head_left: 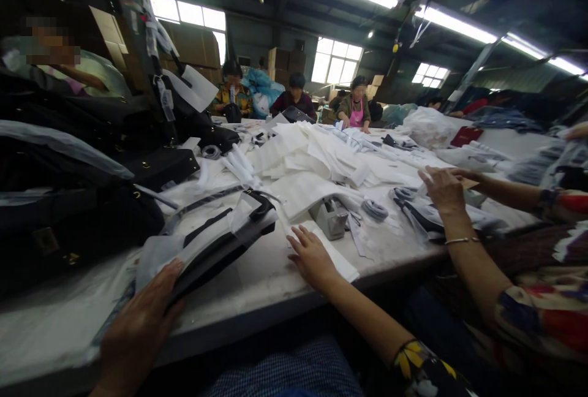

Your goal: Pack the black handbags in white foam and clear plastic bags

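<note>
A black handbag lies at a slant on the table, partly wrapped in white sheet and clear plastic. The near end of it sits between the fingers and thumb of my left hand; part of that grip is hidden. To the right, my right hand is open, its fingers spread, with nothing in it. Beneath and beside its fingertips is a white foam sheet. Just beyond that hand stands a grey tape dispenser.
A heap of white sheets covers the table's middle. Black bags are stacked at left. A coiled strap lies beyond the dispenser. At right, a co-worker's hands are over another wrapped item. Several people sit across the table.
</note>
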A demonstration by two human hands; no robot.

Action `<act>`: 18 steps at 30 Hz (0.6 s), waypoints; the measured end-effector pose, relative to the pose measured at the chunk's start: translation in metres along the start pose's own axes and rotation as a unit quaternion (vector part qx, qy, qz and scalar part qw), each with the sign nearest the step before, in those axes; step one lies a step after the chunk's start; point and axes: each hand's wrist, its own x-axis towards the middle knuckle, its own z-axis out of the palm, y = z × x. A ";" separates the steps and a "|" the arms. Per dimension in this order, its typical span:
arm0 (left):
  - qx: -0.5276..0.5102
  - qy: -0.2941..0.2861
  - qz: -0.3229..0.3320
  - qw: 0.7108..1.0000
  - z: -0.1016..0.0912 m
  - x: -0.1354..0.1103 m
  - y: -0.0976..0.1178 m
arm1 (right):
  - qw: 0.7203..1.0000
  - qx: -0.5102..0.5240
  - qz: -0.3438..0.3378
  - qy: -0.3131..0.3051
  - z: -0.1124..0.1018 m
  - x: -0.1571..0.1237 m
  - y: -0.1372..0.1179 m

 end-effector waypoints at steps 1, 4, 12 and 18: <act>0.000 0.006 -0.011 1.000 0.001 0.001 0.002 | 0.999 -0.038 0.007 -0.016 0.000 0.000 0.015; 0.008 0.014 -0.039 0.999 0.005 0.005 0.006 | 0.998 -0.060 -0.007 -0.033 0.004 0.004 0.039; 0.006 0.011 -0.068 0.998 0.004 0.014 0.008 | 0.992 0.093 -0.067 0.044 0.003 0.005 -0.019; 0.013 0.013 -0.088 0.996 0.003 0.015 0.008 | 0.958 0.253 -0.048 -0.122 0.001 -0.020 -0.068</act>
